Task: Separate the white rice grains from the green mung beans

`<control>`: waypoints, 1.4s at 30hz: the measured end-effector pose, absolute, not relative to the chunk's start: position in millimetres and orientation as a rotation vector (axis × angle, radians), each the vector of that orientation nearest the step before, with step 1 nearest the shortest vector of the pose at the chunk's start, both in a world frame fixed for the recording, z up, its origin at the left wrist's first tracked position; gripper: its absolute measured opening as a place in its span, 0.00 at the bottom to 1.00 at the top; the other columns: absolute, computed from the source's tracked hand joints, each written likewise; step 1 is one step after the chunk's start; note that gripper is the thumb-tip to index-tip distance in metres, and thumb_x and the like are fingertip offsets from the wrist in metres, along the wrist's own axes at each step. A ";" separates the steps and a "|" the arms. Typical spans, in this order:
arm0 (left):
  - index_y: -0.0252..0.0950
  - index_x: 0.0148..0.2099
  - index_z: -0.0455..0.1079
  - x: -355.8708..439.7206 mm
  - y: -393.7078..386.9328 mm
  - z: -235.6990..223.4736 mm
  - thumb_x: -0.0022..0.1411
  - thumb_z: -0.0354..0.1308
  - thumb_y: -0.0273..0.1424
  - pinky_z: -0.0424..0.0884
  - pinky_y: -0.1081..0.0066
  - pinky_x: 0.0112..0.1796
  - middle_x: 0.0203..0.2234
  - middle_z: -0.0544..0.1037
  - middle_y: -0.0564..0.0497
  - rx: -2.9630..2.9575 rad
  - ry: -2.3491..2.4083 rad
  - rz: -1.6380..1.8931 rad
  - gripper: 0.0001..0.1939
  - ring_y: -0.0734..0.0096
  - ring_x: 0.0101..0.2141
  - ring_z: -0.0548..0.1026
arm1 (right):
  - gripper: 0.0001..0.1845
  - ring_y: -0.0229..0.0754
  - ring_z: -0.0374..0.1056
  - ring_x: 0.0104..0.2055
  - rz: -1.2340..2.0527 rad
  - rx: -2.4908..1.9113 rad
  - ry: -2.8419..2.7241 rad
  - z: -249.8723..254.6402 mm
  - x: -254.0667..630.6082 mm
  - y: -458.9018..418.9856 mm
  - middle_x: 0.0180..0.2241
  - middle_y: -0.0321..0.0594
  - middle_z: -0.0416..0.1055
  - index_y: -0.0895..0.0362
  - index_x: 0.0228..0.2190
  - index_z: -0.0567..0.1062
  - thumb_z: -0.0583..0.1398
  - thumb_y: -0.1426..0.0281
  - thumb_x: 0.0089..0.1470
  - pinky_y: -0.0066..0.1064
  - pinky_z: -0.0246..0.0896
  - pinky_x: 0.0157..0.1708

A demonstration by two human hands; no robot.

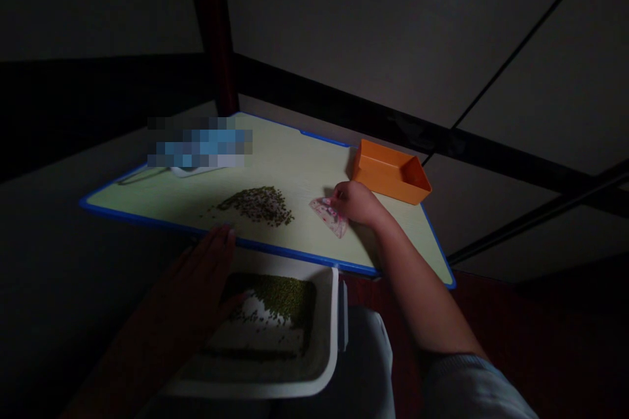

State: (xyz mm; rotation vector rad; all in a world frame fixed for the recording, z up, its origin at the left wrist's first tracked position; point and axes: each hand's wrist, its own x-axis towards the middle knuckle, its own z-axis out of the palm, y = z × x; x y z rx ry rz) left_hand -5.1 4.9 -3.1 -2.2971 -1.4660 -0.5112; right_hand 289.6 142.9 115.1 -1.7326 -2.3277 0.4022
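My right hand (pixel 358 203) pinches a small pink printed packet (pixel 330 217) by its upper edge, low over the pale tabletop. To its left lies a loose pile of green beans (pixel 263 205), small and round like mung beans, with some paler bits among them. My left hand (pixel 209 262) is in deep shadow at the table's near edge. Its fingers stretch forward and its thumb reaches over the white plastic container (pixel 327 366), across the left rim. More green beans (pixel 289 298) lie in that container, heaped toward its far right side, with white bottom showing.
An orange open box (pixel 393 173) stands at the right rear of the blue-edged table (pixel 295 144). At the left rear, a blurred-out blue item (pixel 201 144) rests on something white. My knee (pixel 368 353) is below the table, beside the container. Walls rise close behind.
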 end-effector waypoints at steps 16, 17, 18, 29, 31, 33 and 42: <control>0.35 0.69 0.33 -0.5 4.2 -0.6 0.61 0.43 0.49 0.60 0.51 0.59 0.67 0.54 0.37 -2.313 -1.518 -0.582 0.42 0.51 0.65 0.55 | 0.10 0.34 0.64 0.21 0.443 -1.939 -2.345 121.5 299.5 145.6 0.21 0.40 0.75 0.58 0.27 0.78 0.60 0.66 0.53 0.26 0.49 0.23; 0.35 0.69 0.34 -0.3 4.2 -0.1 0.61 0.43 0.49 0.60 0.51 0.58 0.66 0.54 0.37 -2.305 -1.515 -0.589 0.42 0.51 0.65 0.56 | 0.09 0.34 0.64 0.21 0.439 -1.939 -2.344 122.6 301.0 145.8 0.21 0.40 0.75 0.59 0.27 0.78 0.61 0.67 0.53 0.26 0.49 0.23; 0.35 0.69 0.34 -0.2 4.2 0.5 0.61 0.42 0.49 0.61 0.51 0.58 0.66 0.55 0.36 -2.299 -1.514 -0.593 0.42 0.51 0.65 0.56 | 0.09 0.34 0.64 0.21 0.432 -1.930 -2.340 123.6 302.5 146.0 0.21 0.40 0.75 0.59 0.27 0.78 0.61 0.67 0.53 0.26 0.49 0.23; 0.34 0.69 0.34 -2.6 5.1 -2.5 0.61 0.43 0.48 0.61 0.51 0.58 0.66 0.55 0.36 -2.295 -1.508 -0.595 0.41 0.51 0.65 0.56 | 0.13 0.35 0.62 0.23 0.376 -1.867 -2.226 114.4 295.8 149.0 0.22 0.43 0.74 0.61 0.26 0.77 0.61 0.63 0.54 0.27 0.48 0.23; 0.34 0.69 0.34 -3.1 5.6 -3.4 0.61 0.43 0.48 0.61 0.51 0.58 0.66 0.55 0.36 -2.293 -1.505 -0.581 0.42 0.51 0.65 0.56 | 0.13 0.34 0.62 0.23 0.470 -1.732 -2.234 111.9 292.3 148.3 0.23 0.41 0.73 0.61 0.27 0.76 0.61 0.64 0.54 0.27 0.49 0.24; 0.34 0.69 0.34 -3.6 6.2 -4.1 0.61 0.43 0.48 0.61 0.51 0.58 0.67 0.54 0.37 -2.298 -1.491 -0.562 0.42 0.51 0.65 0.56 | 0.12 0.33 0.61 0.22 0.570 -1.627 -2.206 111.0 291.6 147.9 0.21 0.38 0.71 0.61 0.27 0.74 0.60 0.64 0.54 0.26 0.49 0.23; 0.31 0.69 0.36 -3.4 6.1 -1.2 0.61 0.43 0.48 0.62 0.52 0.57 0.66 0.55 0.35 -2.292 -1.480 -0.544 0.42 0.50 0.64 0.57 | 0.09 0.31 0.59 0.21 0.831 -1.455 -2.264 108.6 286.5 143.7 0.19 0.32 0.67 0.60 0.23 0.70 0.60 0.69 0.53 0.25 0.49 0.24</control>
